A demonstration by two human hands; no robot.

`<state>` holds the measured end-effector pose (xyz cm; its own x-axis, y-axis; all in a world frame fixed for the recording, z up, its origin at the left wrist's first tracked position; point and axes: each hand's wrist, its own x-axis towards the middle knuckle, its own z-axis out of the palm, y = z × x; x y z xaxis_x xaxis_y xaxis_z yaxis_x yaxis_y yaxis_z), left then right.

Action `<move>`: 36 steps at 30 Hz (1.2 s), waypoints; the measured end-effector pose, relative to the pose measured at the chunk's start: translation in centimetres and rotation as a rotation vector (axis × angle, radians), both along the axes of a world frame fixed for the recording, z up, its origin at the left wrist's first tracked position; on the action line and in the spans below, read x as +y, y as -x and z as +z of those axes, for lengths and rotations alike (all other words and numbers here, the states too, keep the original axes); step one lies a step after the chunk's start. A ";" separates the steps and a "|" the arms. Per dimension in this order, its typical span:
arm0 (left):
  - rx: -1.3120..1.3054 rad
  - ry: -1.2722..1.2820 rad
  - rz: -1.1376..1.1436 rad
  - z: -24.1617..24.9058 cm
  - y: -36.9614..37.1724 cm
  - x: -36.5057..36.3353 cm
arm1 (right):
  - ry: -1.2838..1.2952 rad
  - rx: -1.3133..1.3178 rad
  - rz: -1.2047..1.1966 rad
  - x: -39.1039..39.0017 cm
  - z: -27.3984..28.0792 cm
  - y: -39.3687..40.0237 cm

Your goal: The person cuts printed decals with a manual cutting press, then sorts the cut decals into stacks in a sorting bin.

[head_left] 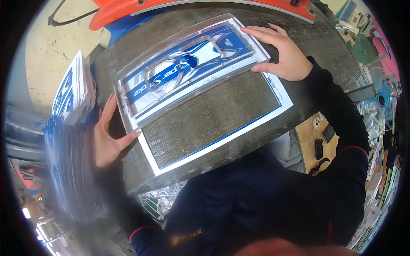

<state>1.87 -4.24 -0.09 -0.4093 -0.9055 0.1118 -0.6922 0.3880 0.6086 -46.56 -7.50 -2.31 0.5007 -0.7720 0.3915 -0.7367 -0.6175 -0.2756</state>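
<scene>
A clear plastic plate (198,87) with raised edges and cut-out shapes lies over a blue-and-white printed sheet (230,42) with "Super" lettering. The sheet's lower part is a white border (222,143) with a thin blue line around a large open window, through which the dark board shows. My left hand (109,134) grips the plate's left end, thumb at the lower corner and fingers along the side. At the right end, my right hand (284,53) holds the plate, fingers on the upper corner and thumb on the lower one.
Worn dark board (324,38) lies under the work. An orange machine part (205,8) spans the far edge. On the left stand stacked printed sheets (70,96), blurred lower down. A blue fan (382,99) and a wooden surface (314,141) with small dark items are at right.
</scene>
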 end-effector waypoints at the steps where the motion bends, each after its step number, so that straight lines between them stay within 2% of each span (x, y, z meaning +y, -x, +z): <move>1: 0.023 -0.013 -0.004 0.0 0.0 -0.1 | -0.004 0.000 -0.009 0.0 -0.1 0.0; 19: 0.067 -0.046 0.008 -0.2 -0.1 -0.1 | 0.017 -0.014 0.001 -0.1 -0.3 0.0; 36: -0.005 -0.079 -0.009 -0.1 -0.5 -0.2 | 0.037 0.007 -0.008 -0.1 -0.5 0.1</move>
<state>2.33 -4.40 -0.15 -0.4177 -0.9078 0.0383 -0.6918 0.3451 0.6343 -46.69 -7.64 -2.84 0.4971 -0.7614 0.4161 -0.7437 -0.6209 -0.2479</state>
